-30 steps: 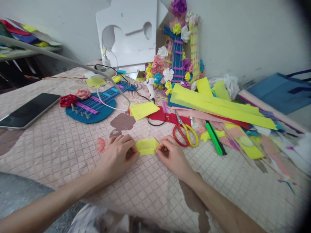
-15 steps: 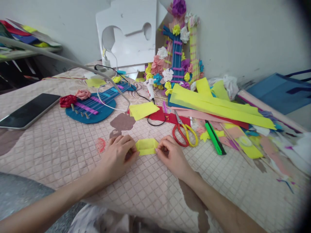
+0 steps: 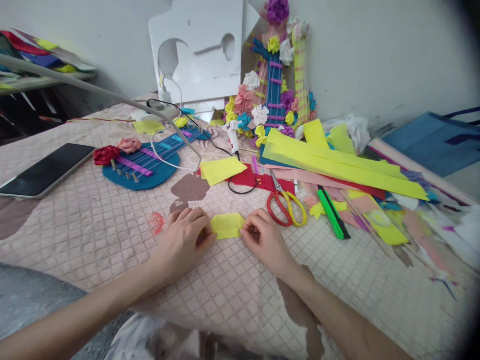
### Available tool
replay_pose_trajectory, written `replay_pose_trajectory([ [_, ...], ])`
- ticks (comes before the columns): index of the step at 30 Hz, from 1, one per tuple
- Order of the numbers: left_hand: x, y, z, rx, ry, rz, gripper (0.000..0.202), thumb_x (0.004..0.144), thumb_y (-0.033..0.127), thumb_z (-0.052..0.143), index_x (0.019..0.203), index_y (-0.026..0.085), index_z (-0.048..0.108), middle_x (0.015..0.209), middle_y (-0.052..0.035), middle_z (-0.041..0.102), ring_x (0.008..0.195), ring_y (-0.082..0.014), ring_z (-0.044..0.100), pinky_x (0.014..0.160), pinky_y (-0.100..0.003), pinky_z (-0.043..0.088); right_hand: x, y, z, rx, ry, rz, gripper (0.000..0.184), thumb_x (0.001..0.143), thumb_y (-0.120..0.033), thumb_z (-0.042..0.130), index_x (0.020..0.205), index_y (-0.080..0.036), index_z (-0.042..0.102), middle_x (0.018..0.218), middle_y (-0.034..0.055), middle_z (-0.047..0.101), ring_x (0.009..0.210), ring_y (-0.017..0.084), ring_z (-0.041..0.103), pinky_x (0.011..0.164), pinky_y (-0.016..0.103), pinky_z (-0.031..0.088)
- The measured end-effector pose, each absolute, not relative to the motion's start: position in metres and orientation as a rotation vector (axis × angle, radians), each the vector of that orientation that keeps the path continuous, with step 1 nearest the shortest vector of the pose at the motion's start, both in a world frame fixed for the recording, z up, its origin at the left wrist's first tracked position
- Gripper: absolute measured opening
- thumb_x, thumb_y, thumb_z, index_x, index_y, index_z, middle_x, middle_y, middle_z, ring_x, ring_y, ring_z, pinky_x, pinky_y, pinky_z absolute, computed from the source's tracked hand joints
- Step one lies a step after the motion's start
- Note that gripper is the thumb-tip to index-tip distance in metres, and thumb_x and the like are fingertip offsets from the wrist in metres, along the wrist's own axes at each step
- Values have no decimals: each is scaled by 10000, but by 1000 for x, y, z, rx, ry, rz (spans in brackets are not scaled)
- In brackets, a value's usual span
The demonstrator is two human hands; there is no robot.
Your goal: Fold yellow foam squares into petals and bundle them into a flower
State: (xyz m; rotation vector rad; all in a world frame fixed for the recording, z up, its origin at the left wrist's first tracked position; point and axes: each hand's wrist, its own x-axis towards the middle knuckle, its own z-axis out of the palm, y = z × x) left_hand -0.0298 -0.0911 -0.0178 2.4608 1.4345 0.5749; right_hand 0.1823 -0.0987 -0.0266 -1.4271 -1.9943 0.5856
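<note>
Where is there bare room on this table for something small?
One bare patch of tablecloth lies nearer than the held yellow paper, between the left hand and right hand; another is left of the left hand, nearer than the phone. Right of the scissors is crowded: cutter, paper scraps.

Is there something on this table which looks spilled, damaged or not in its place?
A red mark beside the left hand looks odd: it resembles a scribble or stain on the pale tablecloth. Paper scraps lie jumbled toward the right.
</note>
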Motion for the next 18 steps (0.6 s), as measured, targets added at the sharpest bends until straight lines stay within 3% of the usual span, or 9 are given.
replay_pose_trajectory([
  [9,-31,-90,-22,2405,1445,648,30,779,191,537,777,178,511,838,-16,579,822,-191,520,769,-364,341,182,-101,-25,-1420,-1983,614,141,771,-68,525,815,-201,511,894,34,488,820,173,512,646,286,434],
  [18,-33,-88,-23,2366,1344,665,58,829,199,501,840,218,554,905,-4,599,887,-193,524,806,-374,312,184,-100,-23,-1368,-2018,672,146,799,-70,508,833,-204,555,897,34,512,856,177,518,675,296,432],
])
